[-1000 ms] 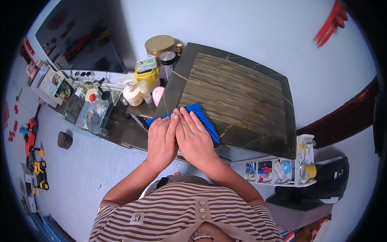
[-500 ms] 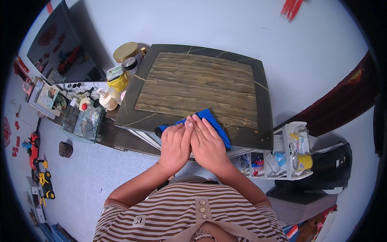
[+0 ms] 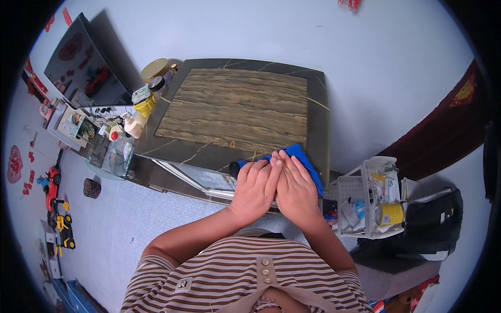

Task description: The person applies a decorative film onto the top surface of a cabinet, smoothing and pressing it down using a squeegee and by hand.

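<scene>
Near the front right corner of a dark tabletop (image 3: 141, 147) with a brown stone-patterned panel (image 3: 235, 109), a blue cloth (image 3: 312, 168) lies under my hands. My right hand (image 3: 297, 182) rests flat on it, fingers stretched forward and close together. Beside it my left hand (image 3: 254, 188) is laid with fingers extended, their tips meeting the right hand's fingers. A black rounded end (image 3: 234, 169) sticks out left of my left hand; what it belongs to is hidden. A small orange-brown spot (image 3: 232, 144) shows at the panel's front edge.
Jars and bottles, including a yellow-lidded container (image 3: 145, 106), crowd the table's left side. A white plastic basket rack (image 3: 371, 198) full of packets stands close at the right. Under the tabletop's front is a white-framed glass panel (image 3: 203, 177). Toy vehicles (image 3: 63, 224) sit far left.
Both hands and the blue cloth have slid right along the tabletop's front edge to the right corner. More of the glass panel below shows. The view has shifted slightly.
</scene>
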`<action>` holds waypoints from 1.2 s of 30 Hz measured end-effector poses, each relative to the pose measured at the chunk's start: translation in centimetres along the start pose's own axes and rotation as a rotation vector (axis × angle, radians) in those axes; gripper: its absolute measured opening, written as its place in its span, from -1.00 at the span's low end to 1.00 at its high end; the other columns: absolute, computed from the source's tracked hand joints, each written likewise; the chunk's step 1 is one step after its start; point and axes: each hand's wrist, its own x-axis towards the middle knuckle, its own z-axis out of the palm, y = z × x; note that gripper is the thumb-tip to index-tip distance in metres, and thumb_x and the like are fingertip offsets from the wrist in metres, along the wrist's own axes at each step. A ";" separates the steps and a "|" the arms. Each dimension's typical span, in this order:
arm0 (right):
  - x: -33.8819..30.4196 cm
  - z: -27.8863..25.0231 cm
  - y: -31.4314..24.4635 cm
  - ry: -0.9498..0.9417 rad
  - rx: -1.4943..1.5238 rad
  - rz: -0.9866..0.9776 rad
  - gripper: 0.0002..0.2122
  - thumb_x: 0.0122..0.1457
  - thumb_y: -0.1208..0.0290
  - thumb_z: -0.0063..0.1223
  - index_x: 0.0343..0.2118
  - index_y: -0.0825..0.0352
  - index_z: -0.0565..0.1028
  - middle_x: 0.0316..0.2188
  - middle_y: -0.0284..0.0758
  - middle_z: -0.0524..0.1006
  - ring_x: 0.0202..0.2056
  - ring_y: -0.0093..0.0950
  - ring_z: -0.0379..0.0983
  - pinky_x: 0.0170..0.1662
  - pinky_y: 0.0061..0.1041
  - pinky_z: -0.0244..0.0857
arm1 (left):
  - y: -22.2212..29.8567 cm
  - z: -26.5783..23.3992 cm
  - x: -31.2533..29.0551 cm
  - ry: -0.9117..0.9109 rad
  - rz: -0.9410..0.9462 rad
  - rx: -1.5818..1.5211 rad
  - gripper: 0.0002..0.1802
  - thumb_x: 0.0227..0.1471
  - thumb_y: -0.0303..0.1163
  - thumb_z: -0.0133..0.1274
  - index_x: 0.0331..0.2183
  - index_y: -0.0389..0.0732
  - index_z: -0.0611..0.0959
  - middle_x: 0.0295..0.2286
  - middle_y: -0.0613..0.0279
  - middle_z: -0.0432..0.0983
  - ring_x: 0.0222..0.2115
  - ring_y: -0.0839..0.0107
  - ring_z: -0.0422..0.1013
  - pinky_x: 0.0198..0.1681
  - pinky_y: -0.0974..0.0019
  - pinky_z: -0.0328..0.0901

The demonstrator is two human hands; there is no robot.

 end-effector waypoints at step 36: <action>11.0 6.2 -10.9 -0.226 0.069 -0.139 -0.52 0.27 0.40 -0.05 0.18 0.63 0.41 0.25 0.09 0.42 0.37 -0.06 0.26 0.47 -0.08 -0.01 | -15.4 -8.4 -5.8 -0.101 -0.090 -0.030 -0.32 0.03 -0.40 0.14 0.22 -0.27 0.50 -0.05 0.11 0.50 0.02 0.14 0.42 0.14 0.05 0.28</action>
